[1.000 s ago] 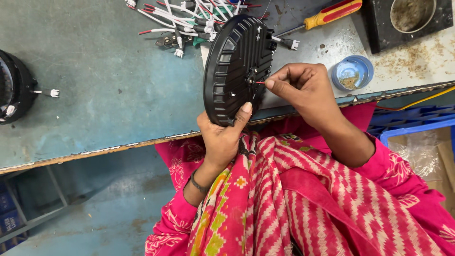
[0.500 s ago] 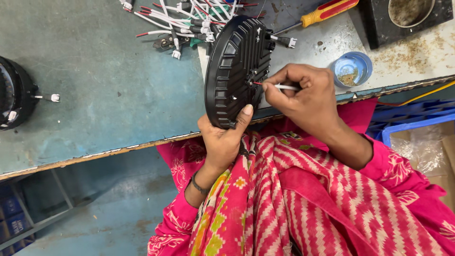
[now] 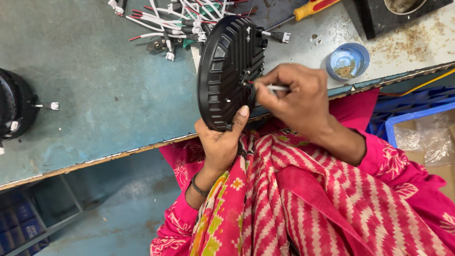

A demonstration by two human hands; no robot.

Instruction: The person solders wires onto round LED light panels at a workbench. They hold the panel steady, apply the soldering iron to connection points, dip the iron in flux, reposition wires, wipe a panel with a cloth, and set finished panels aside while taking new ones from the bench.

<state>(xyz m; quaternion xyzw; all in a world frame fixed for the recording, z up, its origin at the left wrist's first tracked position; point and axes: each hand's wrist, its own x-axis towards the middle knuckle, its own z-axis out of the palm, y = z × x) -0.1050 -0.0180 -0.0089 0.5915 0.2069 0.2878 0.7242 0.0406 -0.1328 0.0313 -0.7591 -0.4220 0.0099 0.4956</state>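
A round black ribbed housing (image 3: 227, 71) stands on edge at the near rim of the blue-grey workbench (image 3: 95, 95). My left hand (image 3: 222, 142) grips its lower edge from below, thumb pressed on the rim. My right hand (image 3: 296, 99) sits just right of the housing and pinches a thin white wire (image 3: 276, 87) that leads into the housing's back side. A white connector (image 3: 283, 36) sticks out behind the housing's upper edge.
A bundle of white, red and black wires with plugs (image 3: 166, 21) lies behind the housing. A yellow-handled screwdriver (image 3: 313, 7), a small blue lid (image 3: 347, 60) and a black block (image 3: 398, 12) sit at the right. Another black housing (image 3: 14, 109) rests far left. A blue crate (image 3: 417, 128) stands right.
My right hand has drawn the white wire out from the housing's back, and its fingers shifted slightly right. The left hand keeps the housing in the same hold.
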